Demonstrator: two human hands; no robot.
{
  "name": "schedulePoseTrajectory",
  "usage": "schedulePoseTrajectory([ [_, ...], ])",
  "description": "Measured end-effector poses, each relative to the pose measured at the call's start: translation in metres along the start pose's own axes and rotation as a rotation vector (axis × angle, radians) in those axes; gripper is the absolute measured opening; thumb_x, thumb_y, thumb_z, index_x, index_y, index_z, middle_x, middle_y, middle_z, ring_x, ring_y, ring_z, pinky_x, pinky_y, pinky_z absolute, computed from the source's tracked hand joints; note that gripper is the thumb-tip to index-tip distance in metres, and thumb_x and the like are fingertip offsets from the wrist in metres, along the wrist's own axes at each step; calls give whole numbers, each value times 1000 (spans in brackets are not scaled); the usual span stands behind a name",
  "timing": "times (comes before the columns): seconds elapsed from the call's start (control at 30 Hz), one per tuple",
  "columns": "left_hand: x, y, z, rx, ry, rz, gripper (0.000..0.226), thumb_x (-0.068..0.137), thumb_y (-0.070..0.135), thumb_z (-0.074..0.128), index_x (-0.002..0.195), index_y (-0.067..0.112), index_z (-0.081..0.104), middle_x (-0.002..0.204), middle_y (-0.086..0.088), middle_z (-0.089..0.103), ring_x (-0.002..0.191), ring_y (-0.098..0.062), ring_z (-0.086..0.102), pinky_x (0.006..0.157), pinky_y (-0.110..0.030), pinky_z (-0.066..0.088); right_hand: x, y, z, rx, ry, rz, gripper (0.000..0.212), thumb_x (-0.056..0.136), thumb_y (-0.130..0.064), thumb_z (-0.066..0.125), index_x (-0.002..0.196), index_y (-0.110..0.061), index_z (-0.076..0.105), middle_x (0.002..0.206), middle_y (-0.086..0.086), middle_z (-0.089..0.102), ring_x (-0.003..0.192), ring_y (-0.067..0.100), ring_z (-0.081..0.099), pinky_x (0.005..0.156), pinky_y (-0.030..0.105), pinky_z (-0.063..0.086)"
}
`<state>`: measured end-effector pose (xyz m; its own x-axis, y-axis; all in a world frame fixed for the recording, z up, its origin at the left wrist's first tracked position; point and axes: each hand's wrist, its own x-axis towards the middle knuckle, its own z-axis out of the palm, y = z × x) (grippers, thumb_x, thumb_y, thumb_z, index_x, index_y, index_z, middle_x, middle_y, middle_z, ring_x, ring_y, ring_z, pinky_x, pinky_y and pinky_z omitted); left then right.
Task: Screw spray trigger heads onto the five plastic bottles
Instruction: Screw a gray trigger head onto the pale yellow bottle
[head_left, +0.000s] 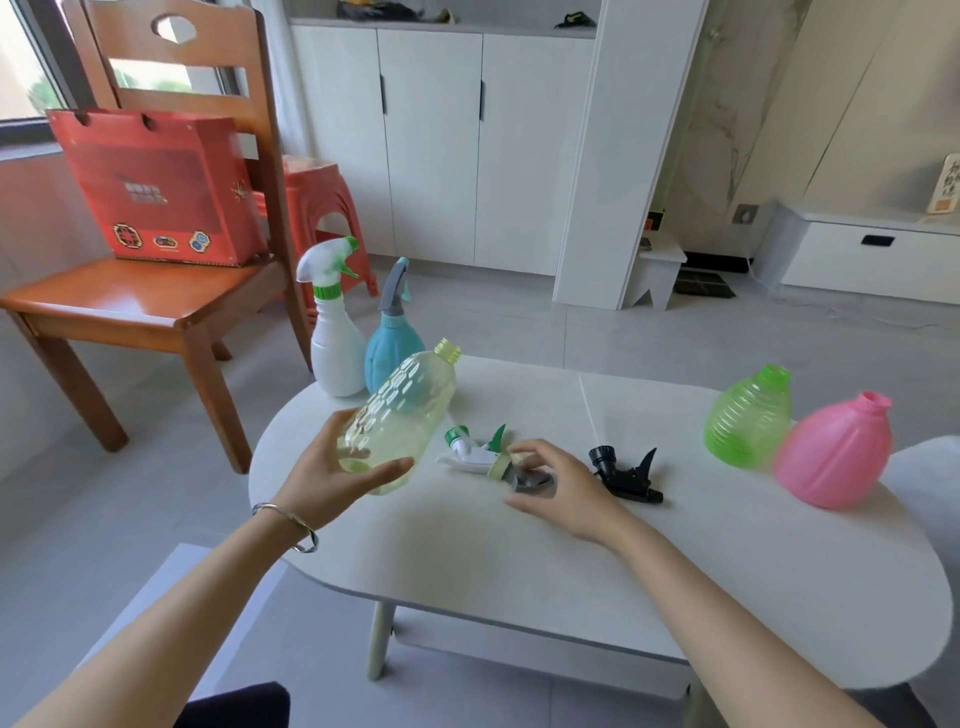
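On our white worktop (649, 561) two bottles wear heads; our left hand (332, 467) grips the yellow bottle (400, 415), our right hand (556, 483) maybe pinches a loose head (475, 452); three remain.

shiny plastic, smooth table, glossy wood

the bottle (400, 415) in my left hand (332, 478) is see-through yellow plastic with bumpy honeycomb sides. the green bottle (748, 415) is see-through plastic with ridges, and the pink bottle (831, 452) is smooth solid plastic. the white bottle (336, 353) looks smooth and matt. the black trigger head (626, 473) is dull plastic. my table (519, 545) is smooth, pale and matt. the chair (140, 301) is shiny brown wood. the red bag (161, 187) looks like glossy paper. my bracelet (291, 525) is shiny metal.
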<state>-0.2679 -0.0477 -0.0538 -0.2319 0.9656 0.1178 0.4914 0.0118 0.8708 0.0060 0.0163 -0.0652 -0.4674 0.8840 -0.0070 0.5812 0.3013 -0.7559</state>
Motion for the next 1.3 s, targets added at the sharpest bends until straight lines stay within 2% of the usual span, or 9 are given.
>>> schedulePoseTrajectory([
  [0.07,1,2,1,-28,11,3,76,54,56,75,120,38,41,112,11,56,94,-2,61,60,-9,46,0,-4,-11,315,93,64,40,81,-25,72,118,-24,58,103,1,66,90,2,58,80,6,39],
  [0.13,1,4,2,-46,17,-7,77,54,56,75,119,37,38,112,11,54,94,-1,60,60,-10,45,2,-5,-24,551,200,116,28,88,-29,62,115,-20,61,91,3,68,81,5,60,82,18,40],
  [0.23,1,6,6,-70,12,-35,78,54,56,74,118,33,37,109,12,54,92,-3,60,58,-7,44,3,-1,-37,983,298,235,30,96,-40,44,100,-18,62,96,4,67,92,13,63,86,28,44],
  [0.3,2,6,8,-80,7,-51,78,53,56,74,117,32,37,108,10,55,91,-6,60,59,-10,45,1,5,-44,1167,358,287,31,94,-43,44,91,-17,61,87,5,65,81,16,62,71,27,48],
  [0.57,4,2,14,-65,20,-102,79,50,59,74,115,31,40,109,3,57,90,-11,60,63,-17,45,-19,24,-71,700,591,115,9,86,-29,64,81,-26,71,66,-6,62,63,1,57,63,15,44],
  [0.77,5,5,16,-37,29,-111,81,50,62,73,115,31,38,112,2,54,91,-11,57,61,-16,43,-27,31,-78,598,538,34,9,84,-22,67,85,-29,72,67,-18,61,81,11,54,89,25,42],
  [0.9,7,2,17,-3,42,-110,72,61,50,79,117,28,39,115,0,54,94,-18,57,61,-17,44,-32,27,-81,523,517,1,10,82,-27,67,89,-32,71,73,3,39,76,13,42,79,23,36],
  [1.1,6,-1,13,24,37,-128,75,64,46,80,122,24,38,115,-1,52,97,-21,56,62,-18,44,-32,27,-79,492,565,-37,12,85,-20,66,95,-27,69,54,-25,53,60,-9,48,64,-1,36],
  [1.3,6,-2,13,55,34,-120,78,64,44,81,126,21,39,117,-1,50,98,-21,55,64,-21,45,-30,30,-82,488,526,-46,13,84,-21,66,95,-29,70,63,-19,52,61,-8,47,63,0,36],
])
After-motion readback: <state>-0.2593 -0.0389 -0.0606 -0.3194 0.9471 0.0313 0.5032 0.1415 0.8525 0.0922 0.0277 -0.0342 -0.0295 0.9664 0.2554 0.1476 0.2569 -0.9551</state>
